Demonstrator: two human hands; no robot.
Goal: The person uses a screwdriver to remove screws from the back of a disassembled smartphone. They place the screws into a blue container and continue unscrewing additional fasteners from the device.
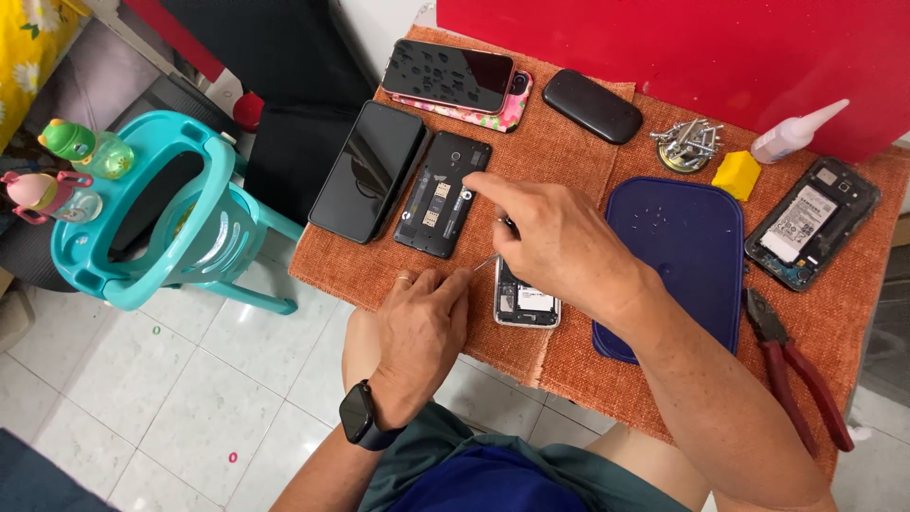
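Mid-step on the opened phone near the front edge of the table — judged a screw being worked at its upper end. Right hand closed round a thin screwdriver, forefinger stretched toward the black backless phone. Left hand flat, fingers together, gripping nothing, steadying just left of the tip. Next move likely calling for a firm brace and a careful twist. White label on the opened phone; larger white label on the stripped phone far right; white glue bottle against the red board; yellow block beside a dish of screws.
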